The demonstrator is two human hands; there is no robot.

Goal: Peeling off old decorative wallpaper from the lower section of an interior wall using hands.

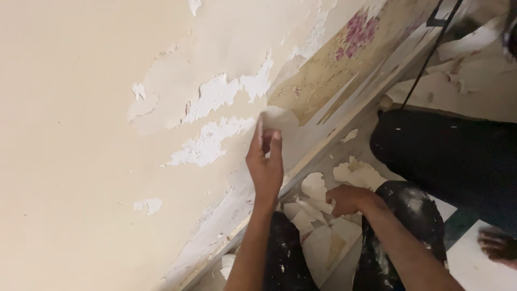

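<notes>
Most of the wall (70, 108) to the left of the raised hand kept its cream covering, broken only by white patches (210, 143) of bare plaster just beside and below the fingertips, so the stripping looked far from finished on that side. Up and to the right of the hand, a strip of older floral paper (344, 51) lay exposed, with more ragged edges beyond it. Below both hands, torn scraps (323, 226) littered the floor between the person's paint-flecked dark trousers (409, 215), suggesting a fair amount had already come off. A second person's dark-clad leg (458, 156) and bare foot (498, 245) sat well to the right of the lower hand. The left hand (265, 161) was up against the wall, fingers pinched narrow on a loose flap of wallpaper (277, 117) curling off just above the fingertips. The right hand (347, 199) was low, closed in a loose fist among the scraps; whether it held a piece could not be told. Judged from this, the flap was partly lifted and not yet torn free.
</notes>
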